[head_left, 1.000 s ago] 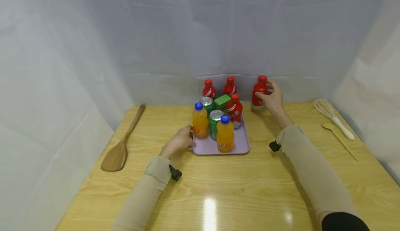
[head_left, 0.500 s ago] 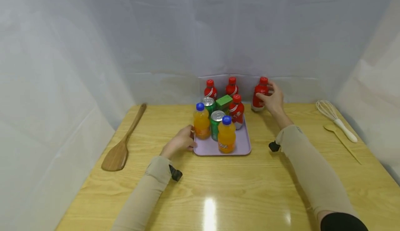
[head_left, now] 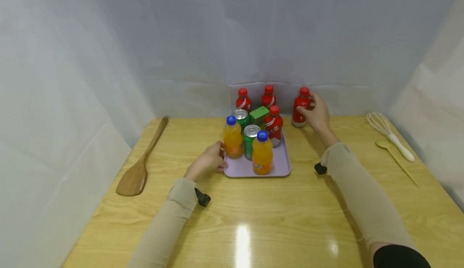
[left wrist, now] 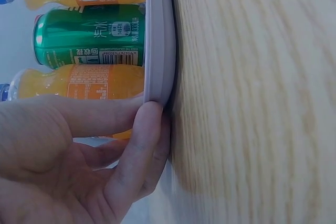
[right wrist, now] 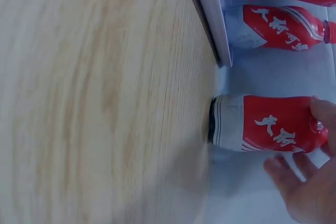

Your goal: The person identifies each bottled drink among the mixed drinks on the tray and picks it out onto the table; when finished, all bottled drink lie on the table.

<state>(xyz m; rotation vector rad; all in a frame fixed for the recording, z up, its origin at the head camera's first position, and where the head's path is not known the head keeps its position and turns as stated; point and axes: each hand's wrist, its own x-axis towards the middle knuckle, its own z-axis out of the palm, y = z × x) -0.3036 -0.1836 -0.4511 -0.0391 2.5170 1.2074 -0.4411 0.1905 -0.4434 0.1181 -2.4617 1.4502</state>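
My left hand (head_left: 207, 161) is at the tray's left edge and grips the rim of the lilac tray (left wrist: 159, 40), thumb and fingers close together there. On the tray stand two orange soda bottles (head_left: 262, 155) with blue caps, green soda cans (left wrist: 89, 36), a green box (head_left: 259, 114) and several red-labelled cola bottles (head_left: 274, 129). To the right of the tray, my right hand (head_left: 317, 117) holds another cola bottle (right wrist: 273, 123) by its upper part. This bottle is upright, its base at or just above the table; which one I cannot tell.
A wooden spatula (head_left: 133, 179) lies at the left of the wooden table (head_left: 224, 215). At the right lie a whisk (head_left: 391, 137) with a white handle and a yellowish spoon (head_left: 396, 161). A pale cloth backdrop (head_left: 188, 50) stands behind the table.
The head view shifts slightly. Both hands keep their places, the left at the tray's edge and the right on the cola bottle; nothing else has clearly moved.
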